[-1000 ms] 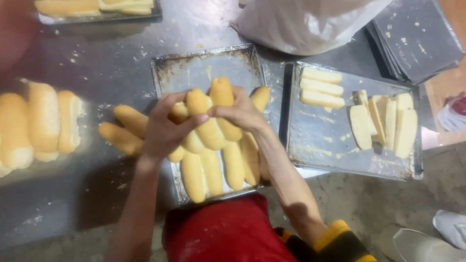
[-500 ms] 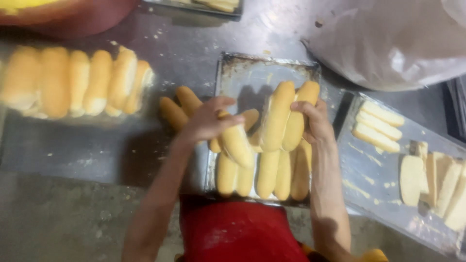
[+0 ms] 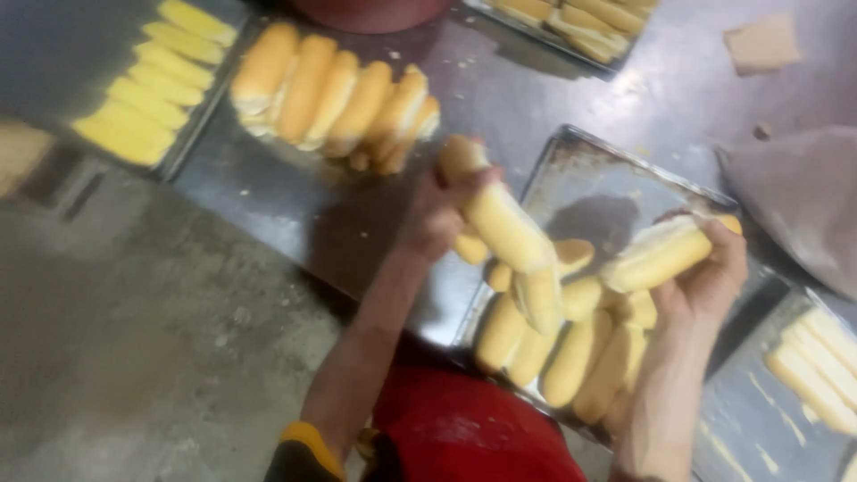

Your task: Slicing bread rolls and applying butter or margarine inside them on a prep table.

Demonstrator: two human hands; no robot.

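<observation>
Head view, one moment; the picture is motion-blurred.

Left hand: clenched around a joined strip of long golden-brown bread rolls. The strip is held lifted above the table edge and the near-left corner of the tray; its upper end sticks out above the fist, and its lower end hangs down toward the rolls below.

Right hand: closed around a single pale golden bread roll, held lengthwise and tilted, above the right part of the tray. The roll's lighter underside is turned toward the camera.

Under both hands a worn, dark metal baking tray is seen on the grey steel table. The far half of the tray is bare; the near half carries a cluster of loose golden rolls, lying side by side and touching.

Further left on the table, well apart from the hands, a batch of joined brown-topped rolls is noted. Beside it, at far left, a flat tray of pale yellow split rolls. At lower right, a second metal tray with pale cut rolls. Whether the held strip touches the cluster cannot be told through the blur.
</observation>
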